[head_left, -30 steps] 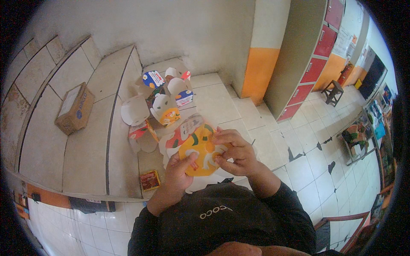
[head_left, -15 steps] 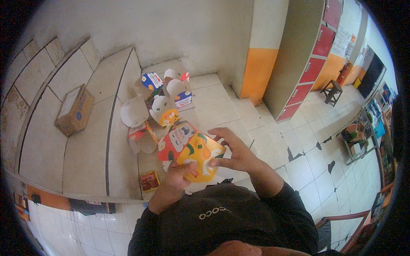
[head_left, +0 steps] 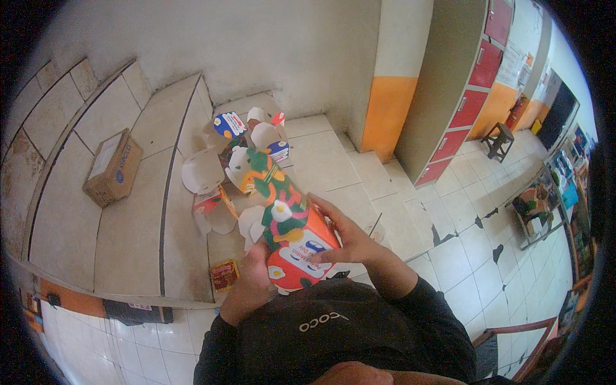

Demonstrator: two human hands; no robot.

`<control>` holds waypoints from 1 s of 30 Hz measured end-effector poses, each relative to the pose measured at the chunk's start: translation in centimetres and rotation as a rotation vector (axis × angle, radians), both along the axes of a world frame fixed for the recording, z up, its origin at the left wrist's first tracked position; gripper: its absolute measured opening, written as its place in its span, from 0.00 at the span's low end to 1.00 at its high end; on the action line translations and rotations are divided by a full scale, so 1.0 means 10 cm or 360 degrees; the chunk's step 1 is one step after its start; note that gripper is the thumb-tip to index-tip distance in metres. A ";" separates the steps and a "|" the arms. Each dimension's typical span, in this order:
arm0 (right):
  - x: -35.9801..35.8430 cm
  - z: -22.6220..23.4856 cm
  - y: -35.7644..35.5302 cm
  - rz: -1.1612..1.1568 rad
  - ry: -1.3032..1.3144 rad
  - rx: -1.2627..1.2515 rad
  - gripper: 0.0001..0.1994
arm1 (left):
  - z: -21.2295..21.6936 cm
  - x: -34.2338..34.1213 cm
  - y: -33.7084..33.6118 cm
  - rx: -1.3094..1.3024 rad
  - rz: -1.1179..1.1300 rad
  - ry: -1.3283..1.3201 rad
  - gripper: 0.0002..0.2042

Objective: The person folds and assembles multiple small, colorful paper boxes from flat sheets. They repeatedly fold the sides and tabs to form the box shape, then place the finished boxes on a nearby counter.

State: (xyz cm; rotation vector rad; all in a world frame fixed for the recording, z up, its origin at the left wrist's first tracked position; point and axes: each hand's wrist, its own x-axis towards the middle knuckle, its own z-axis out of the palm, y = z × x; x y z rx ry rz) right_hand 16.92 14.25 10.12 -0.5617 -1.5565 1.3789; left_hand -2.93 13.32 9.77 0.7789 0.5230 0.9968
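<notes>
Between my two hands, just in front of my chest, is a paper food box point(head_left: 300, 224) printed in red, orange and green. My left hand point(head_left: 258, 264) is closed on its lower left side, partly hidden by the box. The right hand point(head_left: 343, 237) grips the opposite side, its thumb across the printed panel. White inner flaps point(head_left: 251, 224) show near the left hand. Beyond it, several similar boxes stand open on the tiled step: a white round-flapped one point(head_left: 202, 172), a blue one point(head_left: 229, 125), and a red one point(head_left: 215, 204) among them.
A small red packet point(head_left: 224, 274) lies by the step's near edge, left of my left hand. A brown cardboard box point(head_left: 113, 168) rests on the stairs point(head_left: 131, 221). Red-doored lockers point(head_left: 443, 141), a dark stool point(head_left: 498, 141) and a framed rack point(head_left: 542, 205) are to the right.
The box in my hands has been turned: its yellow panel faced me before, and now a red and green side shows. Both hands keep hold, with the right fingers resettled along the side.
</notes>
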 end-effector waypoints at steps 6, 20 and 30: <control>0.04 0.02 -0.04 -0.0717 -0.1142 0.1043 0.37 | 0.05 0.01 0.10 0.0207 -0.0197 0.0749 0.11; 0.08 -0.07 0.00 -0.0303 -0.1239 0.1009 0.22 | 0.01 0.08 0.08 0.1003 0.0188 0.1531 0.04; 0.27 0.02 -0.01 -0.0781 -0.0732 0.1451 0.07 | -0.31 -0.33 0.34 0.0510 0.0607 0.0395 0.23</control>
